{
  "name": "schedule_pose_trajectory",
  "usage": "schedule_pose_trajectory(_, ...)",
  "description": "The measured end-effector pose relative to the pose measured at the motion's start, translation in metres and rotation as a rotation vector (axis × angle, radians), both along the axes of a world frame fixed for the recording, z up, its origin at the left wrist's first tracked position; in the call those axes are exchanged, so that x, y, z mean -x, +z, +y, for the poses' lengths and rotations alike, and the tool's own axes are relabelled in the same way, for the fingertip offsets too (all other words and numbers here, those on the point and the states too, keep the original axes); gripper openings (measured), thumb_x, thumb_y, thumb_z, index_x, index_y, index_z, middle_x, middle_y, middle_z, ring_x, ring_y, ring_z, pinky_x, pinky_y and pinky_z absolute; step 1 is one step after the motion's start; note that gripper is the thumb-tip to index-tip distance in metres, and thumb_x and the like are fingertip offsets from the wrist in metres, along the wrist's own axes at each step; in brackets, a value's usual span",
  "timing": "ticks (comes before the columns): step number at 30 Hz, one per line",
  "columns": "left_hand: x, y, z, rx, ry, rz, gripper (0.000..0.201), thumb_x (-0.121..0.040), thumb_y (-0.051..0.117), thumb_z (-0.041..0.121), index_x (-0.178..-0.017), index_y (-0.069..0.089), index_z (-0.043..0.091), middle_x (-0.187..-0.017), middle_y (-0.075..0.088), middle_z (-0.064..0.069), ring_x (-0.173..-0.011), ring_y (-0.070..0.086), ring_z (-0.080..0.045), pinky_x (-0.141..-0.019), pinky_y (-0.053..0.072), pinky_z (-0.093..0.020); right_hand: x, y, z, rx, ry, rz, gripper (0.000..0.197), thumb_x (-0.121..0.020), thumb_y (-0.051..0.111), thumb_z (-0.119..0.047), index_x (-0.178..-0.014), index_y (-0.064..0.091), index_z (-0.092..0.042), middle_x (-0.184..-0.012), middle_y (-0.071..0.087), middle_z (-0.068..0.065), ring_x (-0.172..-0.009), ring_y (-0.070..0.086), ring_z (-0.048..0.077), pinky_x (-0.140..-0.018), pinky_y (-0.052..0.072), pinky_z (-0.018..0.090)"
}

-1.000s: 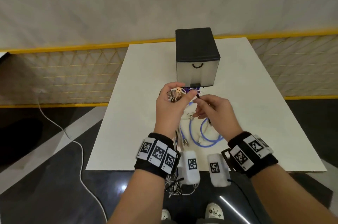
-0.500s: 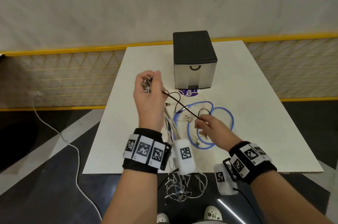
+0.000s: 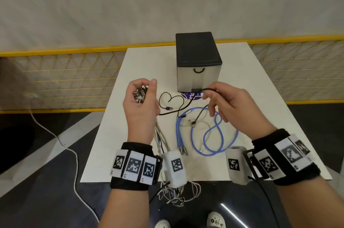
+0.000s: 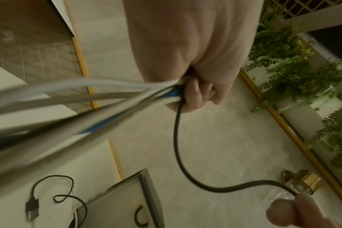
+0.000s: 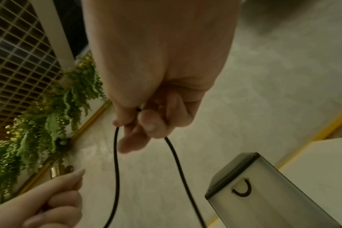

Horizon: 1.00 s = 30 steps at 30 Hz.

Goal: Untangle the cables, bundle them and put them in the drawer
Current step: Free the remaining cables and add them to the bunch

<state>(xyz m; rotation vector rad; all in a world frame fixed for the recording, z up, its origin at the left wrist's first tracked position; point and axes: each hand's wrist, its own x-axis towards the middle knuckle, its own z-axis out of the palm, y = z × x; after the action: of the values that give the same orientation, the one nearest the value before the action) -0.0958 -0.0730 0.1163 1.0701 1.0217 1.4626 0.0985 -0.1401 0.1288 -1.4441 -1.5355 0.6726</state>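
My left hand [image 3: 141, 97] grips a bunch of cable ends [image 3: 140, 92] with metal plugs sticking up; white, blue and black cords [image 4: 100, 98] hang down from the fist past my wrist. My right hand [image 3: 216, 97] pinches a thin black cable [image 3: 208, 89] between thumb and fingers, above the table in front of the drawer box [image 3: 198, 63]. In the right wrist view the black cable [image 5: 115, 162] drops in two strands from the pinch. A blue cable [image 3: 219, 134] lies looped on the white table [image 3: 141, 63], and the black cable's USB plug [image 3: 168, 108] rests beside it.
The drawer box has a black top, a pale front and a curved handle [image 3: 198, 70]; its drawer is closed. A purple label [image 3: 191, 95] lies at its foot. More tangled white cords [image 3: 176, 192] hang below the table's near edge. A yellow mesh fence [image 3: 65, 78] runs behind.
My right hand rose from the table by the blue loops to the drawer's foot, lifting the black cable. The left hand stayed raised with its bunch of plugs.
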Motion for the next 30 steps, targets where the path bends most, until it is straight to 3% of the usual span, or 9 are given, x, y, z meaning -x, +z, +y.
schedule_pose_trajectory(5,0.01,-0.005,-0.006,0.033,-0.018,0.013,0.014,-0.095,0.066,0.022,-0.084,0.057,0.024,-0.059,0.042,0.006,-0.048,0.033,-0.012,-0.043,0.03,-0.024,0.016,-0.019,-0.014,0.157,0.077,-0.068,0.019,-0.1,0.044,-0.024,-0.092,0.061,-0.019,-0.056,0.067,0.006,-0.041,0.044,0.009,-0.05,0.033,0.011)
schedule_pose_trajectory(10,0.02,-0.007,-0.013,0.064,-0.064,0.043,0.014,-0.095,0.066,0.022,-0.085,0.056,0.022,-0.06,0.041,0.004,-0.048,0.032,-0.013,-0.043,0.029,-0.024,0.033,-0.048,-0.025,0.297,0.133,-0.048,0.025,-0.101,0.041,-0.03,-0.099,0.065,-0.023,-0.053,0.066,0.006,-0.043,0.045,0.014,-0.051,0.038,0.019)
schedule_pose_trajectory(12,0.024,-0.01,-0.016,0.075,-0.097,0.06,0.013,-0.095,0.066,0.022,-0.086,0.056,0.021,-0.059,0.04,0.002,-0.048,0.032,-0.014,-0.042,0.028,-0.023,0.038,-0.064,-0.027,0.369,0.16,-0.073,0.025,-0.101,0.042,-0.031,-0.102,0.066,-0.024,-0.057,0.068,0.005,-0.046,0.049,0.006,-0.056,0.04,0.016)
schedule_pose_trajectory(15,0.028,-0.015,-0.022,0.079,-0.169,0.104,0.011,-0.095,0.065,0.021,-0.089,0.056,0.019,-0.057,0.041,0.002,-0.047,0.032,-0.014,-0.042,0.028,-0.022,0.045,-0.083,-0.033,0.503,0.255,-0.304,0.031,-0.095,0.047,-0.048,-0.119,0.062,-0.036,-0.098,0.073,-0.008,-0.079,0.06,0.0,-0.08,0.045,0.022)
schedule_pose_trajectory(17,0.027,-0.021,-0.025,0.086,-0.226,0.107,0.008,-0.096,0.063,0.018,-0.093,0.056,0.019,-0.057,0.04,0.005,-0.045,0.03,-0.013,-0.042,0.026,-0.021,0.049,-0.084,-0.037,0.55,0.271,-0.502,0.065,-0.082,0.05,-0.068,-0.141,0.038,-0.042,-0.131,0.051,-0.02,-0.106,0.056,0.002,-0.095,0.043,0.029)
schedule_pose_trajectory(20,0.018,-0.029,-0.036,0.086,-0.325,0.134,0.008,-0.099,0.058,0.015,-0.1,0.056,0.023,-0.056,0.039,0.007,-0.045,0.028,-0.014,-0.043,0.027,-0.022,0.061,-0.072,-0.034,0.394,0.225,-0.349,0.096,-0.073,0.065,-0.065,-0.15,0.017,-0.035,-0.144,0.038,-0.015,-0.115,0.052,0.004,-0.102,0.043,0.031)
schedule_pose_trajectory(24,0.005,-0.025,-0.047,0.059,-0.327,0.173,0.004,-0.1,0.057,0.018,-0.096,0.058,0.02,-0.055,0.038,0.001,-0.047,0.032,-0.014,-0.044,0.033,-0.021,0.086,-0.072,-0.021,0.27,0.382,0.095,0.073,-0.084,0.071,-0.022,-0.138,0.022,-0.021,-0.124,0.053,-0.003,-0.109,0.057,-0.003,-0.098,0.047,0.024)
schedule_pose_trajectory(27,0.009,-0.016,-0.04,0.024,-0.216,0.08,0.008,-0.101,0.055,0.018,-0.094,0.056,0.021,-0.059,0.041,0.004,-0.048,0.035,-0.012,-0.045,0.032,-0.023,0.104,-0.104,-0.028,0.365,0.394,0.177,0.044,-0.095,0.046,-0.025,-0.132,0.03,-0.007,-0.107,0.057,0.005,-0.089,0.059,0.001,-0.087,0.051,0.032)
schedule_pose_trajectory(30,0.019,-0.011,-0.032,0.042,-0.104,-0.026,0.01,-0.102,0.053,0.018,-0.091,0.054,0.02,-0.06,0.043,0.008,-0.048,0.034,-0.011,-0.043,0.031,-0.022,0.103,-0.141,-0.038,0.489,0.433,0.027,0.039,-0.095,0.042,-0.034,-0.125,0.038,-0.011,-0.104,0.054,0.003,-0.093,0.056,0.017,-0.093,0.047,0.047)
